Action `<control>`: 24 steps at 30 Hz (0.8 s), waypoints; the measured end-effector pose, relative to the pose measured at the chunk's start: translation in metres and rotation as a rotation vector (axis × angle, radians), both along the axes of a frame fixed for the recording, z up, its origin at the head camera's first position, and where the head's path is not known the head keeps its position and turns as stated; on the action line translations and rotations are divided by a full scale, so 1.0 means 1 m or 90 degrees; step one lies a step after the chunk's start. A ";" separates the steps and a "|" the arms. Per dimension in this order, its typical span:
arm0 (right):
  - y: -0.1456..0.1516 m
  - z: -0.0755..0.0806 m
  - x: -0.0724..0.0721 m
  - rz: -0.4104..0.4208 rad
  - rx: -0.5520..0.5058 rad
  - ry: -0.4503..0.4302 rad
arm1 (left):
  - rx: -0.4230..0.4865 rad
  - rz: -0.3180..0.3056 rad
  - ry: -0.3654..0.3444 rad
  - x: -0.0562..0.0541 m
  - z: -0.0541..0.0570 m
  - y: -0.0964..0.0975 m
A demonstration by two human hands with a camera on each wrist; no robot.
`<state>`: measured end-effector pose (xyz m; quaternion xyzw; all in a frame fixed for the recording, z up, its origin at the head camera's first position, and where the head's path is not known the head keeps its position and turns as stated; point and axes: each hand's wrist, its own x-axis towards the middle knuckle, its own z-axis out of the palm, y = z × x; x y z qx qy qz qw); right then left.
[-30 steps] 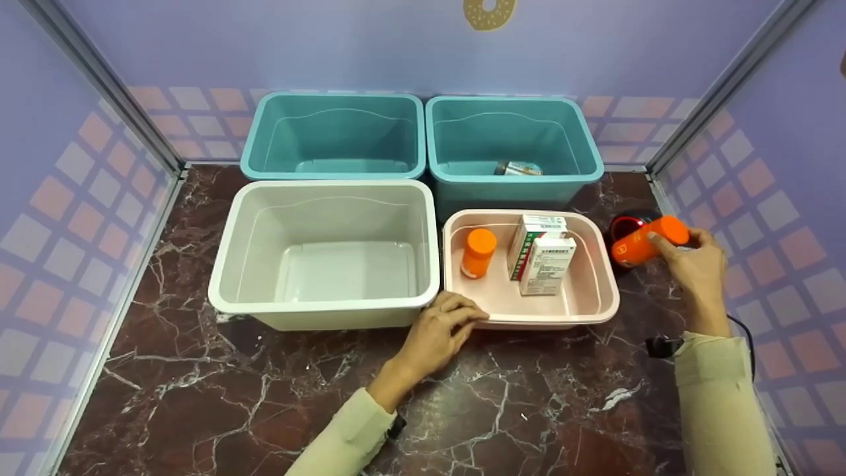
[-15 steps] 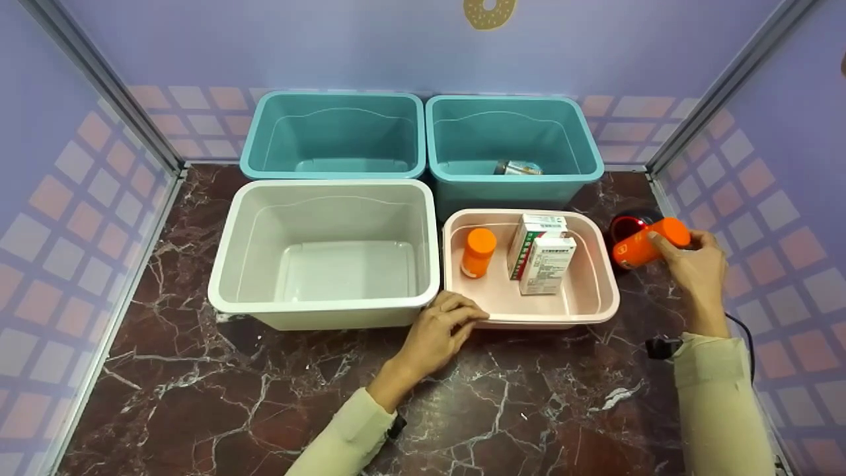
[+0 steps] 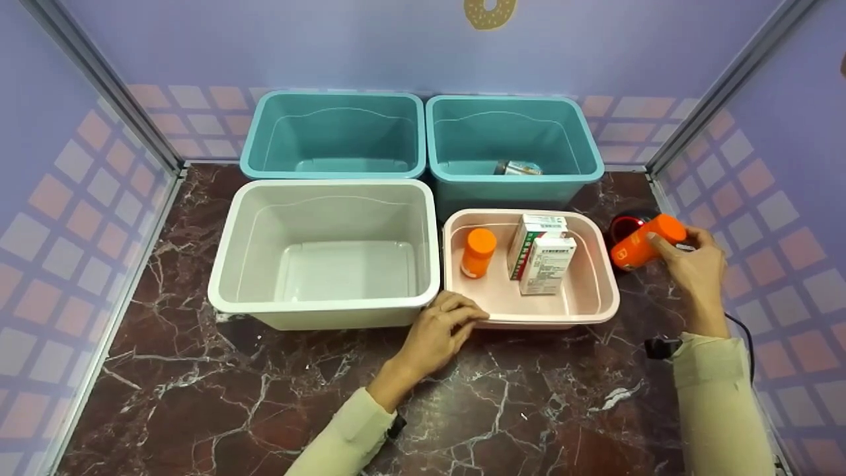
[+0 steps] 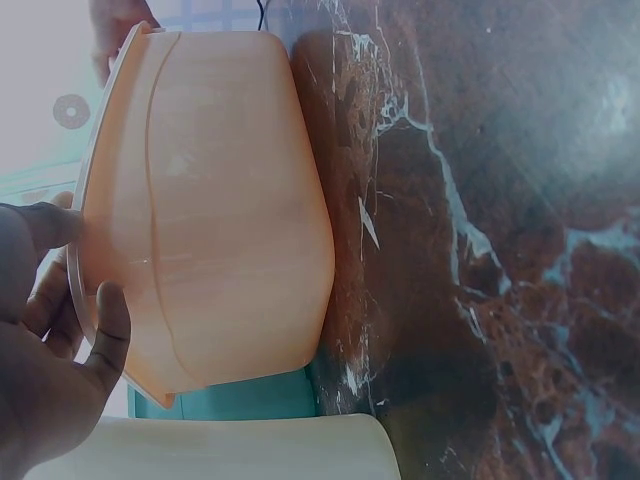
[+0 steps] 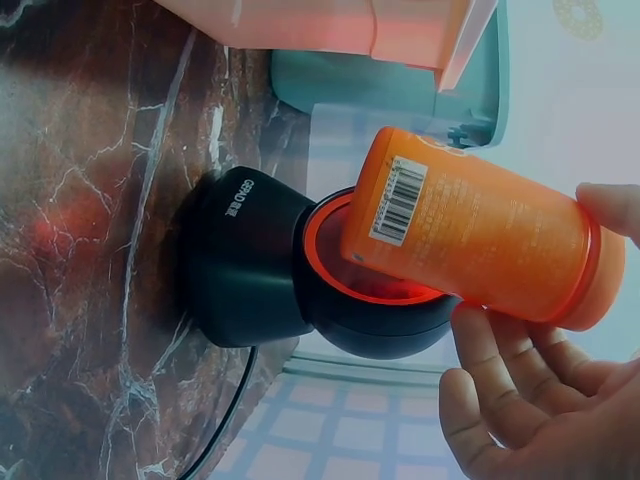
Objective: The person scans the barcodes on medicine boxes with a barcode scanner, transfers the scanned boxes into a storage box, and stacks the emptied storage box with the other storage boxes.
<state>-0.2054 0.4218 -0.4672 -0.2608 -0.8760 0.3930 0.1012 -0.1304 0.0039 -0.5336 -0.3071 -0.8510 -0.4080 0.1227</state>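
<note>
My right hand (image 3: 700,266) holds an orange pill bottle (image 3: 642,244) by its cap end, tilted, between thumb and fingers. The bottle's barcode label (image 5: 398,202) shows in the right wrist view, in front of the red-lit ring of a black barcode scanner (image 5: 245,262). At the front left corner of the pink tub (image 4: 230,200), my left hand (image 3: 437,332) grips the rim, its thumb outside and other fingers over the edge. Inside that tub stand another orange bottle (image 3: 480,250) and two medicine boxes, one white (image 3: 550,268) and one with a green and red side (image 3: 525,251).
A large white bin (image 3: 324,307) stands left of the tub. Behind are two teal bins, the left one (image 3: 334,175) and the right one (image 3: 515,178), which has a small shiny container (image 3: 520,168) in it. The scanner's cable (image 5: 225,420) runs along the right side.
The bottle in my right hand shifts and turns slightly in front of the scanner. My left hand stays on the tub's rim, and the bins have not moved.
</note>
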 end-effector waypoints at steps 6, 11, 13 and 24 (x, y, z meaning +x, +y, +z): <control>-0.001 0.000 -0.002 0.026 -0.028 0.030 | -0.005 0.000 -0.002 0.000 0.001 0.000; -0.002 -0.001 -0.002 0.049 -0.038 0.044 | -0.005 -0.001 -0.009 0.000 0.001 0.000; -0.002 -0.002 -0.002 0.055 -0.042 0.046 | -0.004 -0.001 -0.007 0.000 0.001 0.000; -0.005 -0.001 -0.003 0.083 -0.056 0.069 | -0.002 -0.004 0.002 -0.001 -0.002 0.000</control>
